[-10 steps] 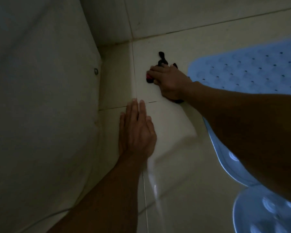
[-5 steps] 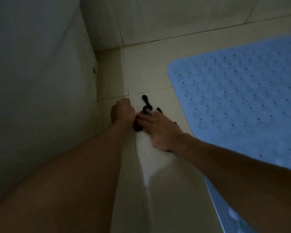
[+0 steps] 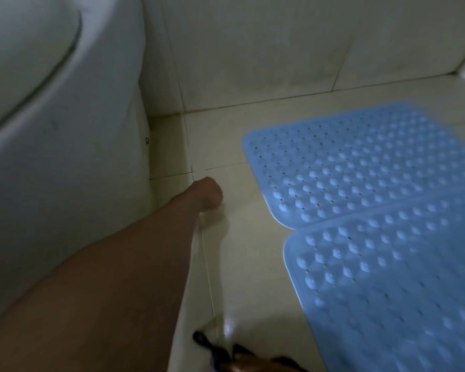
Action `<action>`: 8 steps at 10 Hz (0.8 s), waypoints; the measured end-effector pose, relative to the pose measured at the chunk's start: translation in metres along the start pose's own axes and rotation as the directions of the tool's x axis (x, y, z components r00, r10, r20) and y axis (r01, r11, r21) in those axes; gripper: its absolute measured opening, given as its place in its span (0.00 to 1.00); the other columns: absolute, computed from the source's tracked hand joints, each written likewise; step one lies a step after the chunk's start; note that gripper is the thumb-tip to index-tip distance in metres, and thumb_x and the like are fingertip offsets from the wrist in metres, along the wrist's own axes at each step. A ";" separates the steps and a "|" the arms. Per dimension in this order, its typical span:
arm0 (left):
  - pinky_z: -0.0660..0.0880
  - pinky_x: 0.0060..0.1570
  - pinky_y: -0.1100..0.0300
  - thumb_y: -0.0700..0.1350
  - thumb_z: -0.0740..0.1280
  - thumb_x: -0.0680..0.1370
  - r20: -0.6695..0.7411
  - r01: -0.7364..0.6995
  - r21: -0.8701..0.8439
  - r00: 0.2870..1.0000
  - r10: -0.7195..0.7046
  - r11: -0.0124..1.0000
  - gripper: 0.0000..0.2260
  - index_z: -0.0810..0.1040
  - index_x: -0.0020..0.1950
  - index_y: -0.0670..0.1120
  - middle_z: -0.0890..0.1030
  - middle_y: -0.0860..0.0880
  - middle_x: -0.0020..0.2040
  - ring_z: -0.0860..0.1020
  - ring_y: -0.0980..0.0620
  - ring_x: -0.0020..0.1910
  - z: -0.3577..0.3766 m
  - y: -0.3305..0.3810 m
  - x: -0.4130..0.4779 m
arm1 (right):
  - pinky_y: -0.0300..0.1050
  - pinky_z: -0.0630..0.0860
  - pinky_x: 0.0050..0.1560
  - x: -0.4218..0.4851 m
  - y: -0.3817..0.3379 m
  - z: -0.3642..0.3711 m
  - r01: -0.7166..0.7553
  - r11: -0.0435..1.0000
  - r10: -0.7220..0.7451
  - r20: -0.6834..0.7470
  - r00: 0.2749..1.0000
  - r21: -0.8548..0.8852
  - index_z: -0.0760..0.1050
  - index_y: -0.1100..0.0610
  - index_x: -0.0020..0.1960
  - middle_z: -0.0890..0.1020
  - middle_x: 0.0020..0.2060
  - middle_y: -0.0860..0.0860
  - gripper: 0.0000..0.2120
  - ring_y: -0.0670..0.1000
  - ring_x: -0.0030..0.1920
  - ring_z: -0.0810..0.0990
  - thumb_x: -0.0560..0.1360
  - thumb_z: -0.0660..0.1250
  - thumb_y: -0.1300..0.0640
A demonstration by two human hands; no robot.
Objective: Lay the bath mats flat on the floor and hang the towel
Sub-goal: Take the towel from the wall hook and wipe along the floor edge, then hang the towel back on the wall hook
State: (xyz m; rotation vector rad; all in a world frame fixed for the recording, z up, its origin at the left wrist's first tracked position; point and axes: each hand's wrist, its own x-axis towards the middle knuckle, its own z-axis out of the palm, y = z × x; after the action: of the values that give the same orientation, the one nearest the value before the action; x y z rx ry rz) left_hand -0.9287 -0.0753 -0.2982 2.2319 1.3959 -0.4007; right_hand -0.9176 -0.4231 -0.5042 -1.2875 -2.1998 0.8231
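Since before: right hand [image 3: 255, 365] has pulled back from the tile seam to the bottom edge of view, taking the small black item [image 3: 207, 342] with it; left hand [image 3: 208, 193] stayed out on the floor.
Left hand: fingers curled together into a loose fist, knuckles down on the tiled floor [image 3: 253, 264] just beside the toilet base [image 3: 65, 183]; it holds nothing I can see.
Right hand: only a sliver shows, dark and blurred; it seems to be closed on the black item, though I cannot tell for sure.
Far bath mat [image 3: 360, 162]: blue, studded, lying flat, well to the right of the toilet base and apart from the left hand.
Near bath mat [image 3: 400, 285]: same blue, flat, its far edge overlapping the far mat's near edge.
Writing: no brand or label can be read on either mat.
Wall [image 3: 279, 49]: pale tiles behind the toilet base.
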 end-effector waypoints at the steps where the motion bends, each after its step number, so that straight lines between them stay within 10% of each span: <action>1: 0.66 0.70 0.54 0.38 0.53 0.80 0.010 -0.013 -0.010 1.000 0.013 1.000 0.19 0.72 0.69 0.37 0.70 0.40 0.71 0.70 0.43 0.69 -0.004 0.015 -0.009 | 0.37 0.69 0.64 0.003 -0.029 -0.053 -0.039 0.990 0.061 -0.156 0.986 0.136 0.82 0.52 0.56 0.83 0.55 0.45 0.17 0.43 0.59 0.78 0.82 0.55 0.62; 3: 0.75 0.53 0.52 0.38 0.58 0.81 0.201 -0.013 -0.158 0.979 0.045 0.987 0.17 0.72 0.70 0.41 0.76 0.43 0.64 0.78 0.45 0.59 -0.012 0.075 -0.045 | 0.31 0.72 0.52 0.031 -0.037 -0.212 -0.410 0.782 0.554 -0.221 0.803 0.469 0.83 0.49 0.51 0.85 0.46 0.41 0.21 0.38 0.48 0.81 0.77 0.59 0.70; 4: 0.76 0.56 0.43 0.41 0.58 0.81 0.389 0.051 -0.395 0.914 0.117 0.917 0.14 0.74 0.66 0.42 0.76 0.45 0.57 0.78 0.47 0.47 -0.006 0.106 -0.055 | 0.35 0.77 0.47 0.058 -0.032 -0.282 -0.296 0.637 0.670 -0.320 0.670 0.712 0.82 0.50 0.49 0.85 0.43 0.50 0.18 0.46 0.45 0.82 0.79 0.59 0.69; 7: 0.72 0.57 0.38 0.71 0.55 0.74 0.374 0.156 -0.852 0.849 0.373 0.500 0.34 0.75 0.62 0.43 0.81 0.44 0.54 0.79 0.43 0.54 -0.035 0.169 -0.057 | 0.34 0.78 0.35 0.068 -0.026 -0.402 -0.025 0.608 0.776 -0.587 0.230 0.793 0.79 0.54 0.48 0.82 0.39 0.48 0.08 0.48 0.39 0.81 0.79 0.62 0.63; 8: 0.74 0.60 0.40 0.56 0.67 0.77 0.287 0.004 -0.813 0.873 0.395 0.582 0.17 0.77 0.58 0.45 0.78 0.45 0.52 0.78 0.46 0.50 -0.050 0.193 -0.064 | 0.38 0.78 0.38 0.054 -0.021 -0.432 0.059 0.577 0.800 -0.579 0.159 0.814 0.78 0.55 0.49 0.81 0.40 0.50 0.07 0.50 0.42 0.80 0.79 0.62 0.62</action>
State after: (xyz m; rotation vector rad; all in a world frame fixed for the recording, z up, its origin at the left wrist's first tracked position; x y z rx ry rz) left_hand -0.7832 -0.1678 -0.1793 1.3849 0.7962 -0.1270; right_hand -0.6763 -0.2696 -0.1758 -1.3873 -0.3536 0.6260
